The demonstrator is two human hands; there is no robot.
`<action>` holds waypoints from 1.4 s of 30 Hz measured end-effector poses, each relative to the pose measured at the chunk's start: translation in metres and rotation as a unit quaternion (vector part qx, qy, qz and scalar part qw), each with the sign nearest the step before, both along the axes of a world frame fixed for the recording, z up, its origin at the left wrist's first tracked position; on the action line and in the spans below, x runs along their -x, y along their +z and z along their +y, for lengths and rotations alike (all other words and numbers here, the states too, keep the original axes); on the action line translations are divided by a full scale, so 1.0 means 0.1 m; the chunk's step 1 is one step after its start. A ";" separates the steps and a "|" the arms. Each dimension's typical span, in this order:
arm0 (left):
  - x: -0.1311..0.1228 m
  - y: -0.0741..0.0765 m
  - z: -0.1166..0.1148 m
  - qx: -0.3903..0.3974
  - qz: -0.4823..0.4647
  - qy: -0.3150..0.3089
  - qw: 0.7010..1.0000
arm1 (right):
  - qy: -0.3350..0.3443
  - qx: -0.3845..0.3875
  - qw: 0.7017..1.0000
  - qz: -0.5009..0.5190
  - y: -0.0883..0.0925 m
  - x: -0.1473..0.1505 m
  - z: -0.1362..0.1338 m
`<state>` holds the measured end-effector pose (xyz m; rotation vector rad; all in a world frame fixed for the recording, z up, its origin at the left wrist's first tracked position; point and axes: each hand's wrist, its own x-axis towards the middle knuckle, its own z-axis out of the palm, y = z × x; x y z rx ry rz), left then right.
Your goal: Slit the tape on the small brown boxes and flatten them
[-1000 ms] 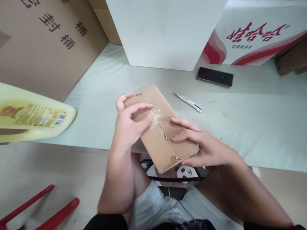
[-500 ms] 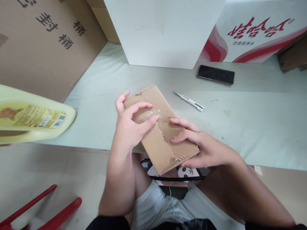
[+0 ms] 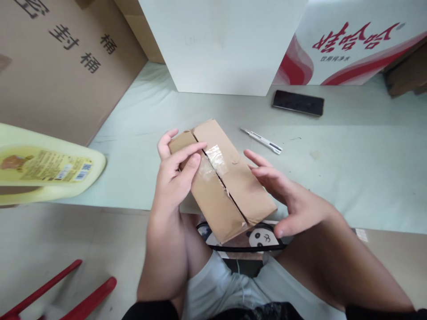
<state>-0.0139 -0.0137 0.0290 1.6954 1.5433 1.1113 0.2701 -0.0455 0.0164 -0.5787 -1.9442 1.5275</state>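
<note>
A small brown cardboard box (image 3: pixel 230 191) lies slanted over the near edge of the pale green table (image 3: pixel 350 178). Its two top flaps meet along a torn seam with a strip of clear tape (image 3: pixel 216 159) across it. My left hand (image 3: pixel 176 173) grips the box's upper left corner, thumb behind, fingers curled onto the left flap beside the tape. My right hand (image 3: pixel 287 195) hovers just off the right flap, fingers straight and spread, holding nothing.
A white utility knife (image 3: pixel 263 141) and a dark phone (image 3: pixel 298 102) lie on the table beyond the box. A yellow jug (image 3: pixel 43 166) lies at the left. A big brown carton (image 3: pixel 60 66), a white box (image 3: pixel 223 44) and a red-printed box (image 3: pixel 353 44) stand behind. A red chair frame (image 3: pixel 66 293) shows below.
My right hand lifted off the right flap and opened. My left fingers drew back along the tape toward the left flap. The seam between the flaps now shows as a straight gap.
</note>
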 end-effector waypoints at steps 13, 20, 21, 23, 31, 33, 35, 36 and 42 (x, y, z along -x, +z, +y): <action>0.02 0.02 -0.01 -0.008 -0.019 0.049 0.999 | -0.107 0.207 0.967 -0.102 -0.16 0.04 0.10; 0.05 -0.02 0.02 -0.039 -0.036 0.030 0.998 | -0.024 0.192 0.975 -0.113 -0.10 0.09 0.10; 0.05 -0.02 0.02 -0.047 -0.031 0.017 0.998 | -0.023 0.202 0.974 -0.102 -0.11 0.09 0.10; 0.04 -0.02 0.02 -0.067 -0.025 -0.001 0.997 | -0.052 0.209 0.972 -0.098 -0.15 0.07 0.10; 0.03 -0.09 0.02 -0.071 -0.023 0.009 0.997 | -0.208 0.091 0.973 -0.047 -0.29 0.01 0.11; 0.02 -0.16 0.05 -0.049 -0.050 0.022 0.997 | -0.255 0.047 0.964 -0.054 -0.26 0.03 0.11; -0.01 -0.23 0.08 -0.018 -0.080 0.037 0.996 | -0.299 0.001 0.952 -0.060 -0.23 0.05 0.10; -0.04 -0.25 0.09 0.002 -0.102 0.042 0.994 | -0.307 -0.012 0.950 -0.055 -0.22 0.06 0.10; -0.20 -0.15 0.08 0.175 -0.415 0.011 0.893 | -0.269 -0.063 0.961 0.024 -0.14 0.08 0.05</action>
